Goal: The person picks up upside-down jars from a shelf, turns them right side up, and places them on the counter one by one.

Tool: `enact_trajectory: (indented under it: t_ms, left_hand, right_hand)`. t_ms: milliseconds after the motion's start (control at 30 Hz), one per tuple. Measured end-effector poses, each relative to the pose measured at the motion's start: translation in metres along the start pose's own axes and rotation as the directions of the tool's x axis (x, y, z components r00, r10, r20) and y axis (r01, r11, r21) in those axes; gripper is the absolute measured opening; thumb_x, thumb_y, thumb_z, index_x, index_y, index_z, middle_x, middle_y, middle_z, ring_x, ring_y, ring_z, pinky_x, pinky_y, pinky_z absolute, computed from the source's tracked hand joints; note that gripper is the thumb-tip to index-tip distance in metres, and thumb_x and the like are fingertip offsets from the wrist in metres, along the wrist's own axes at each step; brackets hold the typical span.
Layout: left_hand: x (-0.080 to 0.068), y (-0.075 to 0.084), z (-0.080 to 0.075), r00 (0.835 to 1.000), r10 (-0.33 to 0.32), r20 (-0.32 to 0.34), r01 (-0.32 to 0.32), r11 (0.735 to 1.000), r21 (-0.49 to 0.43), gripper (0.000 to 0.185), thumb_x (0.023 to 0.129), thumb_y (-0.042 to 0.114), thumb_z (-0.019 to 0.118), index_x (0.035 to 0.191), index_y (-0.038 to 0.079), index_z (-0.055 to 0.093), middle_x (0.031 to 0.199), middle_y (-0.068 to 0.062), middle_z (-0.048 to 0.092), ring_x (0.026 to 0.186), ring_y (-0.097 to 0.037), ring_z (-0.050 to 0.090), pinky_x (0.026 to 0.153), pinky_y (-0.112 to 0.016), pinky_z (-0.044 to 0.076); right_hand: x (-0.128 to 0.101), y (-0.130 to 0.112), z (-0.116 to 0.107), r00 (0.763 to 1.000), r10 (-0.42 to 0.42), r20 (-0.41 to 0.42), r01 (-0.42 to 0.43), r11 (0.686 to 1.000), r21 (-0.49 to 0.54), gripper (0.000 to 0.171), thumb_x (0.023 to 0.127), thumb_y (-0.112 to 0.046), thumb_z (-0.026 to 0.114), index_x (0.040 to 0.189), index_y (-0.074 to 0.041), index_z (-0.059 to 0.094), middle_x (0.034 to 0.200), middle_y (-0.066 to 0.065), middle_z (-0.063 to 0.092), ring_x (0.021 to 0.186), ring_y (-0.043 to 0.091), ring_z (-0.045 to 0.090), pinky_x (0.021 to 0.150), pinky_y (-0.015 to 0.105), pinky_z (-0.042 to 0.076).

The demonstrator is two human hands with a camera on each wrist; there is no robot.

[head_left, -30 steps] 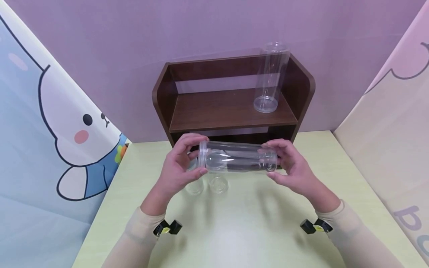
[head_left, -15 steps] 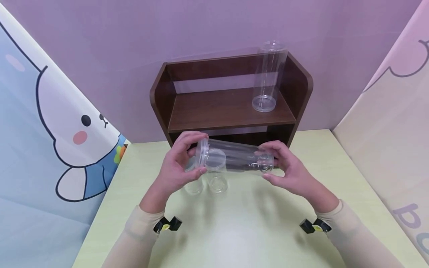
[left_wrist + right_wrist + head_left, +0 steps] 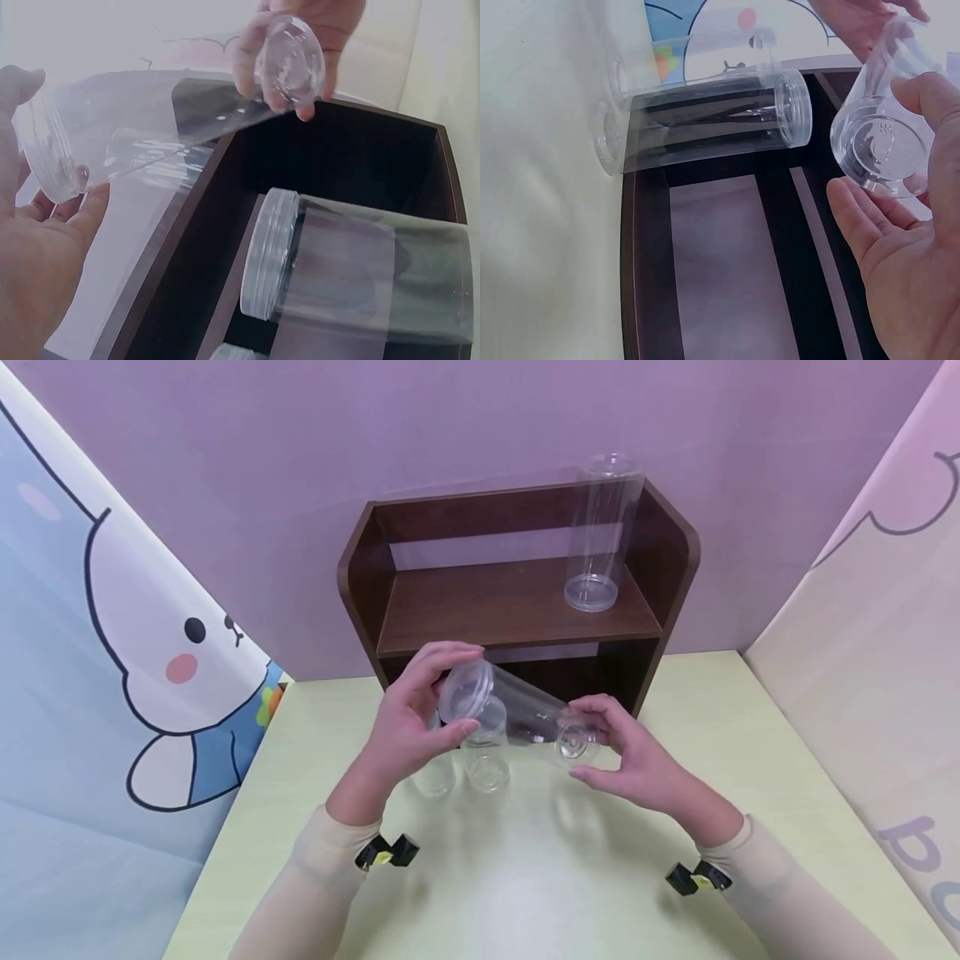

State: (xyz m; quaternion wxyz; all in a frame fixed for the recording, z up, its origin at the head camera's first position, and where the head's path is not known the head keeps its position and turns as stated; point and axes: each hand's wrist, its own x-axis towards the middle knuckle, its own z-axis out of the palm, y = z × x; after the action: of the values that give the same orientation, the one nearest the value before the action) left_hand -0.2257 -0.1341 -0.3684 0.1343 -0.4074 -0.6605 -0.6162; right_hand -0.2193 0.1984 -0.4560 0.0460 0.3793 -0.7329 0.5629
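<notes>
A long clear plastic jar [image 3: 525,710] with a clear lid [image 3: 467,687] hangs tilted above the table, lid end up and to the left. My left hand [image 3: 459,693] grips the lid end, thumb below and fingers over the rim. My right hand [image 3: 592,739] holds the jar's base [image 3: 877,142] between thumb and fingers. In the left wrist view the held jar [image 3: 150,142] runs from my palm up to the right hand's fingers [image 3: 300,112].
Two more clear jars [image 3: 435,779] [image 3: 487,768] stand on the pale green table [image 3: 570,860] just under my hands. A dark brown shelf [image 3: 510,602] stands behind, with a tall clear jar [image 3: 600,535] upright at its right end. Printed panels wall both sides.
The held jar went from level to tilted: the lid end rose and turned toward me, while my right hand brought the base down and to the left.
</notes>
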Motion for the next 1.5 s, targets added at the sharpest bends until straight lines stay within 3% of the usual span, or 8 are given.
enact_trajectory:
  t_ms: [333, 533, 733, 900, 1067, 1267, 1500]
  left_hand:
    - [0.011, -0.001, 0.006, 0.999, -0.027, 0.047, 0.028, 0.999, -0.025, 0.069, 0.093, 0.032, 0.090, 0.145, -0.006, 0.063, 0.149, -0.015, 0.058, 0.133, -0.038, 0.056, 0.101, -0.037, 0.058]
    - [0.012, -0.001, 0.008, 0.998, -0.033, 0.055, 0.035, 0.999, -0.022, 0.062, 0.089, 0.014, 0.089, 0.143, -0.005, 0.065, 0.148, -0.014, 0.060, 0.133, -0.037, 0.056, 0.101, -0.038, 0.058]
    - [0.014, 0.000, 0.011, 0.995, -0.037, 0.089, 0.037, 0.999, 0.003, 0.061, 0.086, 0.001, 0.086, 0.144, -0.002, 0.066, 0.149, -0.010, 0.060, 0.133, -0.034, 0.056, 0.101, -0.040, 0.059]
    - [0.015, 0.000, 0.013, 0.992, -0.034, 0.122, 0.028, 0.998, 0.058, 0.062, 0.086, -0.002, 0.087, 0.145, 0.004, 0.068, 0.150, -0.006, 0.061, 0.134, -0.032, 0.057, 0.099, -0.040, 0.060]
    - [0.017, -0.002, 0.017, 0.989, -0.033, 0.146, 0.020, 0.996, 0.088, 0.062, 0.087, -0.002, 0.089, 0.145, 0.007, 0.069, 0.149, -0.004, 0.061, 0.135, -0.030, 0.058, 0.100, -0.051, 0.059]
    - [0.017, -0.001, 0.019, 0.983, -0.076, 0.167, 0.057, 0.991, 0.120, 0.061, 0.089, 0.002, 0.089, 0.147, 0.011, 0.069, 0.151, 0.000, 0.060, 0.135, -0.026, 0.058, 0.100, -0.063, 0.058]
    - [0.018, -0.001, 0.021, 0.979, -0.101, 0.177, 0.075, 0.986, 0.151, 0.060, 0.090, 0.006, 0.090, 0.146, 0.013, 0.069, 0.151, 0.002, 0.059, 0.133, -0.023, 0.057, 0.097, -0.060, 0.060]
  right_hand:
    - [-0.002, 0.003, 0.004, 0.999, 0.037, 0.019, -0.036, 0.999, -0.033, 0.081, 0.084, 0.012, 0.089, 0.152, 0.000, 0.046, 0.147, 0.015, 0.060, 0.129, 0.032, 0.068, 0.111, 0.029, 0.055]
    - [-0.002, 0.005, 0.003, 0.999, 0.035, 0.011, -0.033, 0.992, -0.120, 0.082, 0.084, 0.004, 0.093, 0.152, -0.005, 0.049, 0.145, 0.008, 0.062, 0.128, 0.031, 0.065, 0.111, 0.022, 0.051]
    - [0.003, 0.000, 0.001, 1.000, -0.004, -0.029, -0.001, 0.984, -0.176, 0.082, 0.083, 0.000, 0.096, 0.152, -0.006, 0.054, 0.145, 0.007, 0.061, 0.130, 0.026, 0.062, 0.112, 0.025, 0.050]
    - [0.008, -0.008, 0.001, 0.998, -0.029, -0.047, 0.019, 0.982, -0.185, 0.084, 0.081, -0.001, 0.098, 0.154, -0.006, 0.055, 0.148, 0.010, 0.059, 0.134, 0.024, 0.061, 0.115, 0.031, 0.051]
    - [0.011, -0.012, 0.003, 0.998, -0.042, -0.039, 0.033, 0.979, -0.199, 0.086, 0.081, -0.002, 0.098, 0.155, -0.007, 0.054, 0.148, 0.009, 0.059, 0.134, 0.024, 0.061, 0.114, 0.033, 0.052]
    - [0.015, -0.016, 0.005, 0.998, -0.048, -0.037, 0.040, 0.981, -0.191, 0.086, 0.082, -0.001, 0.097, 0.156, -0.004, 0.053, 0.148, 0.007, 0.059, 0.133, 0.025, 0.061, 0.114, 0.033, 0.053]
    - [0.017, -0.018, 0.007, 0.998, -0.038, -0.046, 0.028, 0.976, -0.215, 0.087, 0.081, -0.003, 0.099, 0.156, -0.007, 0.056, 0.146, 0.004, 0.061, 0.132, 0.022, 0.063, 0.109, 0.035, 0.057]
